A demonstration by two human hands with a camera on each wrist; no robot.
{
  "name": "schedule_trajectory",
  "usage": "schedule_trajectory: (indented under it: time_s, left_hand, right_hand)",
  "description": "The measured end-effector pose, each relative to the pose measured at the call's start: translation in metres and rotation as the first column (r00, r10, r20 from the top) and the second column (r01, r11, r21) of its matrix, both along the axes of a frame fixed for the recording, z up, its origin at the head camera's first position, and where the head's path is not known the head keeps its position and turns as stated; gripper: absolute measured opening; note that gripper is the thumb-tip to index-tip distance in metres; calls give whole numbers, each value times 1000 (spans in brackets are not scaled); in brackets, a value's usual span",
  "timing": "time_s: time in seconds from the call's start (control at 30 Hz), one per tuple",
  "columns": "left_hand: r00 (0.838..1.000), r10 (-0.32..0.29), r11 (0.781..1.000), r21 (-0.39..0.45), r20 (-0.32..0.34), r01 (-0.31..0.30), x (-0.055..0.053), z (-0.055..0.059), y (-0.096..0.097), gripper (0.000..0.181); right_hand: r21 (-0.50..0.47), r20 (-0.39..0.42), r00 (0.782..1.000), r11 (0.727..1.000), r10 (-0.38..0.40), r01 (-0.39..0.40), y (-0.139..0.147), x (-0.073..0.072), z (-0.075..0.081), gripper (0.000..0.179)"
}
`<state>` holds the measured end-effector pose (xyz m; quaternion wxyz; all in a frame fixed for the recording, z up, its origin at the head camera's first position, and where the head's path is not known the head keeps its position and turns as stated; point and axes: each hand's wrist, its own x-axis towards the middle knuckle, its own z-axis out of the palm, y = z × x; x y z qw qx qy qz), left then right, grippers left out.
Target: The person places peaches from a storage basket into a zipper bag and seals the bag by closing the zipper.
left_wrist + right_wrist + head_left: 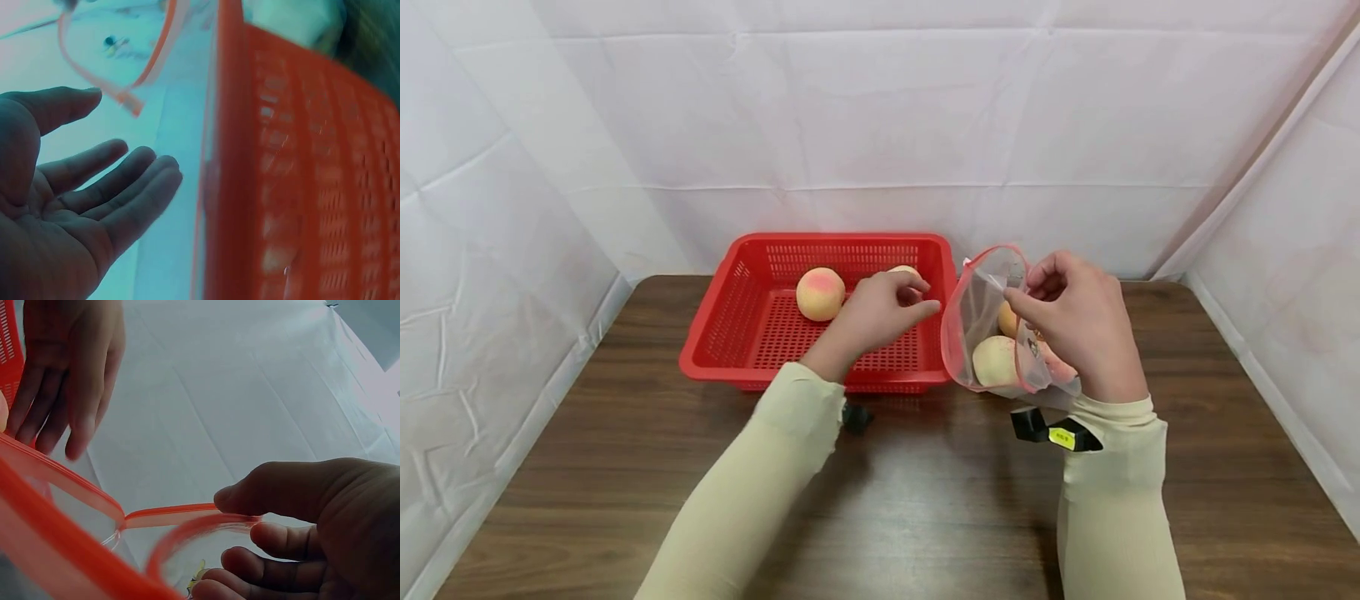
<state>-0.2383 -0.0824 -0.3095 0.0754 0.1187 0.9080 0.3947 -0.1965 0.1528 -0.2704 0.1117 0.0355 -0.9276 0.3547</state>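
Note:
My left hand (880, 312) hangs over the right part of a red plastic basket (706, 337), fingers loosely bent and nothing in them. A yellow peach with a pink top (820, 293) lies in the basket, left of that hand. Behind the hand, a second peach (904, 270) is mostly hidden. At the basket's right stands a clear zip bag with a red rim (953, 342). My right hand (1086, 321) pinches the bag's rim between thumb and fingers; its mouth gapes. Inside the bag are a pale peach (994, 361) and other peaches, partly covered by the hand.
Basket and bag are on a dark wooden table (925, 492), near its back edge. White cloth (880, 108) hangs behind the table and along both sides. A black wrist camera (1056, 432) sits below the right hand.

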Motion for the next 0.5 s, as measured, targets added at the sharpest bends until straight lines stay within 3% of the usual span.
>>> schedule_trajectory:
  time_s: [0.23, 0.5]
  left_hand:
    - [996, 5, 990, 143, 85, -17, -12, -6, 27, 32]
    - [995, 46, 988, 142, 94, -59, -21, -2, 37, 19]
  right_hand:
    - [18, 78, 996, 999, 49, -51, 2, 5, 2, 20]
    - [28, 93, 994, 998, 52, -55, 6, 9, 6, 12]
